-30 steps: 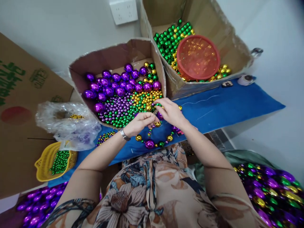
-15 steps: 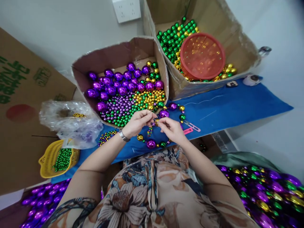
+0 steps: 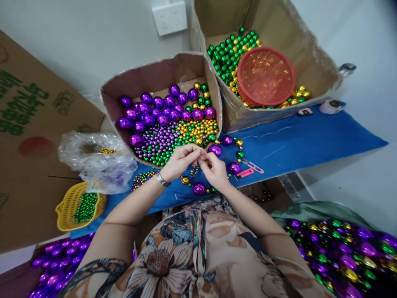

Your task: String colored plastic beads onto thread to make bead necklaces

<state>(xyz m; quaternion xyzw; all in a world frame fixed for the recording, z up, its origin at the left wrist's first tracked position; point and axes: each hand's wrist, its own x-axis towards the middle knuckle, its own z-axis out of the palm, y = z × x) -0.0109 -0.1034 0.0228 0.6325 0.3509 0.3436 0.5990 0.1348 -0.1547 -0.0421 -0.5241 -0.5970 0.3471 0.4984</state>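
My left hand (image 3: 182, 160) and my right hand (image 3: 214, 167) meet with fingertips pinched together over the blue cloth. What lies between the fingertips is too small to make out. Around and beneath them curves a bead string (image 3: 199, 188) of purple, gold and green balls in mixed sizes, partly hidden by my right hand. A short strand of tiny beads (image 3: 194, 170) shows just below the fingers. To the right of the string lie pink thread snips (image 3: 254, 166) and a pink label (image 3: 245, 173).
Behind my left hand stands a cardboard box (image 3: 161, 70) of loose beads. A larger box (image 3: 313, 62) holds green and gold beads and a red basin (image 3: 266, 76). At left are a plastic bag (image 3: 93, 157) and a yellow basket (image 3: 65, 209). Bead strings (image 3: 341, 252) fill the lower right.
My right hand has moved left, so its fingertips now meet those of my left hand. The whole view has shifted slightly.
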